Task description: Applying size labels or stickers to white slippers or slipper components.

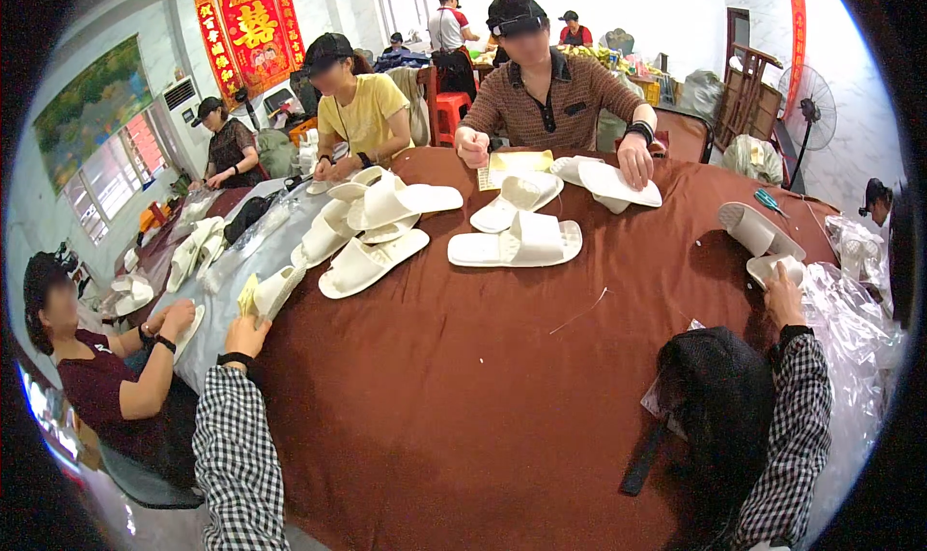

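Observation:
My left hand (249,338) is closed on a folded yellow sheet (249,297) at the table's left side. Right beside the sheet is a white slipper (278,290); whether my fingers also grip it I cannot tell. At the far right my right hand (785,298) is closed on the near end of another white slipper (775,268). Just behind that one lies a further white slipper (753,230). A loose pile of white slippers (372,261) covers the back left of the table. A single white slipper (517,242) lies sideways at the back middle.
A brown cloth (463,406) covers the table. A black bag (715,396) lies by my right forearm, and clear plastic bags (850,329) hang along the right edge. Teal-handled scissors (770,202) lie at the back right. Across the table, a co-worker's hand (634,160) touches a slipper; others sit leftward.

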A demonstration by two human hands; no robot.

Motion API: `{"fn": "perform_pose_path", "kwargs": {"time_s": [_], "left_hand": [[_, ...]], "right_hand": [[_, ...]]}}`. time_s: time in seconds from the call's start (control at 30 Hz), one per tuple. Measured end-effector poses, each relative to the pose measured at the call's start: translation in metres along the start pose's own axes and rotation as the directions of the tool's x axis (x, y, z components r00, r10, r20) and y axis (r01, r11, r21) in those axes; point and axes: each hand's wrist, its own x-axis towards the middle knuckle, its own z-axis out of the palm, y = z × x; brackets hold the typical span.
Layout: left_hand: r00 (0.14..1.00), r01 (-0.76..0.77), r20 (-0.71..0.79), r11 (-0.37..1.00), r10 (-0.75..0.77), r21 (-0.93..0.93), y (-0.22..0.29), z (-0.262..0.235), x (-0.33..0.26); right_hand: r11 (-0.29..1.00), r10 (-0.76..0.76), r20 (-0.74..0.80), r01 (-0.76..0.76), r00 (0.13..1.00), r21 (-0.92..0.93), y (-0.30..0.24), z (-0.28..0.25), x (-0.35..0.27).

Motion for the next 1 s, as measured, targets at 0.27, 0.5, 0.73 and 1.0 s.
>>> {"fn": "perform_pose_path", "kwargs": {"time_s": [0.27,0.5,0.73,1.0], "left_hand": [[0.875,-0.317,-0.325,0.932,0.358,0.175,0.126,-0.016,-0.041],[0.643,-0.691,-0.045,0.555,0.764,-0.463,0.21,-0.005,-0.029],[0.844,-0.436,0.119,0.797,0.523,-0.417,0.203,0.038,0.035],[0.977,-0.184,0.033,0.907,0.212,-0.379,0.19,0.049,0.046]], "right_hand": [[0.942,0.014,-0.322,0.096,0.947,0.323,-0.016,-0.05,-0.019],[0.755,0.114,-0.315,0.124,0.942,0.644,-0.048,-0.145,-0.029],[0.539,0.18,-0.338,0.195,0.924,0.82,-0.04,-0.178,-0.033],[0.712,0.095,-0.571,0.345,0.815,0.612,-0.03,-0.227,-0.045]]}}
